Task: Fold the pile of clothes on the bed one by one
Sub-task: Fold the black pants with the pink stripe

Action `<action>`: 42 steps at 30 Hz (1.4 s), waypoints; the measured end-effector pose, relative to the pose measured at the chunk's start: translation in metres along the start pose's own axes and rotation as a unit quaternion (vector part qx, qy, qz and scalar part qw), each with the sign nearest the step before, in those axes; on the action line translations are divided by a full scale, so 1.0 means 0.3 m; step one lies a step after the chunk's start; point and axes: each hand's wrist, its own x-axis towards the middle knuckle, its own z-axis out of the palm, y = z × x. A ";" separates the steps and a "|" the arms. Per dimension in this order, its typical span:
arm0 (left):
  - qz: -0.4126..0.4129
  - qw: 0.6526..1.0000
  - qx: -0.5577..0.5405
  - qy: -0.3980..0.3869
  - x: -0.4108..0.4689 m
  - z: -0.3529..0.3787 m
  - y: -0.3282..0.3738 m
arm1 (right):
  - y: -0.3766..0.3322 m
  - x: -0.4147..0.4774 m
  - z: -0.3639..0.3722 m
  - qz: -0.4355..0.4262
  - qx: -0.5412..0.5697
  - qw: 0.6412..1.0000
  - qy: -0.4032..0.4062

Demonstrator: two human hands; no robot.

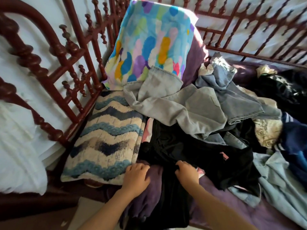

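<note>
Along the left and far sides of the bed point(69, 90) runs a dark red frame of turned wooden spindles, with white cloth point(16, 130) hanging behind it. A purple sheet point(216, 201) covers the mattress. Most of the middle and right of the bed is taken up by the pile of clothes point(207, 113), unfolded and tangled. A brightly patterned pillow point(149, 39) in blue, yellow, purple and pink leans upright in the far corner against the frame. A cushion point(106, 133) with blue and cream zigzag bands lies flat just beside the left rail, its right edge touching the pile.

At the top of the pile, faded grey-blue jeans point(182, 103) sprawl, one leg resting against the foot of the pillow. In front of them lies a black garment point(182, 151), its near part drooping over the bed's front edge. On the right are a pale blue garment point(279, 188), a navy garment point(295, 135) with white stripes, and a cream embroidered cloth point(265, 131) between the jeans and the navy piece.

The right hand point(187, 171) has its grip pinched on a fold of the black garment. The left hand point(137, 175) lies knuckles up, fingers curled, where the black garment meets a bunched purple cloth point(152, 188). I cannot tell what its grip holds, if anything.
</note>
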 end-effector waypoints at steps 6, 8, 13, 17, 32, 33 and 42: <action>0.003 0.995 0.011 0.098 0.152 -0.143 0.168 | 0.088 -0.097 -0.374 -0.069 0.102 0.981 0.147; 0.019 0.990 0.033 0.132 0.211 -0.211 0.244 | 0.126 -0.149 -0.534 -0.085 0.125 0.968 0.198; 0.062 0.981 0.020 0.185 0.291 -0.339 0.391 | 0.236 -0.283 -0.933 -0.075 0.131 0.934 0.325; 0.115 0.963 -0.102 0.221 0.282 -0.474 0.508 | 0.306 -0.354 -1.171 -0.127 0.049 0.912 0.388; 0.302 0.815 -0.288 0.401 0.023 -1.029 0.978 | 0.715 -0.385 -1.654 0.004 0.106 0.753 0.649; 0.315 0.816 -0.308 0.374 0.016 -1.013 0.998 | 0.726 -0.380 -1.661 0.003 0.109 0.745 0.658; 0.130 0.917 -0.343 0.155 0.148 -0.681 0.940 | 0.812 -0.189 -1.437 -0.010 0.033 0.843 0.536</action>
